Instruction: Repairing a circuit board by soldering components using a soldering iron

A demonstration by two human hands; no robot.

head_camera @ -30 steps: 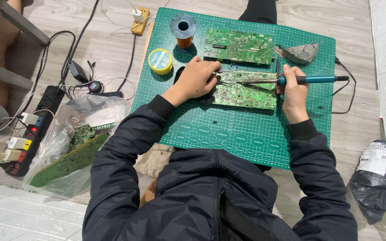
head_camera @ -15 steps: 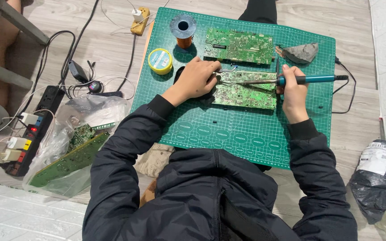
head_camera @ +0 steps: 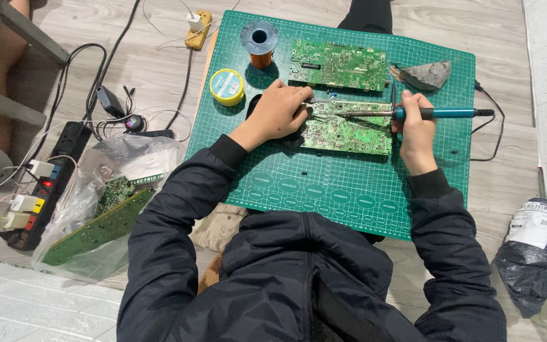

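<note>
A green circuit board (head_camera: 349, 130) lies on the green cutting mat (head_camera: 324, 183). My left hand (head_camera: 278, 114) rests at the board's left end and pinches a thin metal tool, likely tweezers (head_camera: 321, 101), pointed over the board. My right hand (head_camera: 416, 126) grips a blue-handled soldering iron (head_camera: 438, 113), its metal tip reaching left over the board near the tweezers. A second green circuit board (head_camera: 340, 64) lies just beyond the first.
A solder spool (head_camera: 259, 39) and a yellow round tin (head_camera: 226, 86) sit at the mat's far left. A grey crumpled pad (head_camera: 427, 75) lies far right. A plastic bag with boards (head_camera: 99, 215), a power strip (head_camera: 42, 190) and cables lie left; a black bag (head_camera: 533, 253) lies right.
</note>
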